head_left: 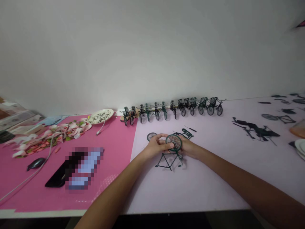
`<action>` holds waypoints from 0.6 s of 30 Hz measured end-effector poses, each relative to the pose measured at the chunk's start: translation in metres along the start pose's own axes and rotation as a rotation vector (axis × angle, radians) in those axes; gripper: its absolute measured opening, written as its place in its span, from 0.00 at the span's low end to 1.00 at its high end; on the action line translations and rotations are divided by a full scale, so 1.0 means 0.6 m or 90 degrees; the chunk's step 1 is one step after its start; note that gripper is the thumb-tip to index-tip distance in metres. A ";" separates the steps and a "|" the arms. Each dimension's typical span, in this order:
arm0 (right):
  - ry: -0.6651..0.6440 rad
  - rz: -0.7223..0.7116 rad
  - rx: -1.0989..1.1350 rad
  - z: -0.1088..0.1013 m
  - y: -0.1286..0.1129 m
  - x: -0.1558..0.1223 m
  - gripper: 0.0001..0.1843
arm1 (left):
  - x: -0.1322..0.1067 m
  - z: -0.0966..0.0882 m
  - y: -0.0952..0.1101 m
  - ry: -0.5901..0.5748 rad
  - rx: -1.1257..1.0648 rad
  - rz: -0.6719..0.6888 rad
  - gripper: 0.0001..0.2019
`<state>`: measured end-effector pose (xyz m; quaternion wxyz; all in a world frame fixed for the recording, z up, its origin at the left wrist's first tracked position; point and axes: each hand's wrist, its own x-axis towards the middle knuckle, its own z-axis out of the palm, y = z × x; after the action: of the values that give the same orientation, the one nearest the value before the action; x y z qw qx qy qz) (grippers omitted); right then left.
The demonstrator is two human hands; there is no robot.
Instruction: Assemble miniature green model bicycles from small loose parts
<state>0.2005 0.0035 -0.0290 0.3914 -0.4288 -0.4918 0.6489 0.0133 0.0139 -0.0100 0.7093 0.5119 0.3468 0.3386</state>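
A toy bicycle wheel (173,142) with a dark green tyre is held up between my two hands. My left hand (157,147) grips it, thumb pressed on the spokes near the hub. From the other side my right hand (188,147) closes round the wheel and the fork, its fingertips mostly hidden behind them. Below the wheel hangs a dark green toy bicycle frame (164,161) with handlebars (180,160); the frame has no rear wheel on it. Behind my hands lie a loose wheel (151,136), other green bicycle parts (188,133) and a small screwdriver (192,129).
Several assembled toy bicycles (164,111) stand in a row along the wall. More dark parts (259,131) lie to the right. On the pink left side are a plate of small pieces (111,112), petals (71,131), a cable (49,152), a mouse (35,163) and a phone (56,176).
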 end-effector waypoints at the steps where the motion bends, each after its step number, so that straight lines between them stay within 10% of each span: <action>1: 0.012 0.005 0.007 0.000 0.001 0.001 0.16 | -0.001 0.001 0.003 0.002 0.003 0.003 0.40; 18: -0.017 0.040 0.096 -0.001 -0.005 0.002 0.17 | 0.003 -0.001 -0.005 -0.002 0.000 0.049 0.29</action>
<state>0.2012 0.0053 -0.0264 0.3953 -0.4047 -0.4331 0.7017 0.0144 0.0151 -0.0134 0.6961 0.5253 0.3260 0.3650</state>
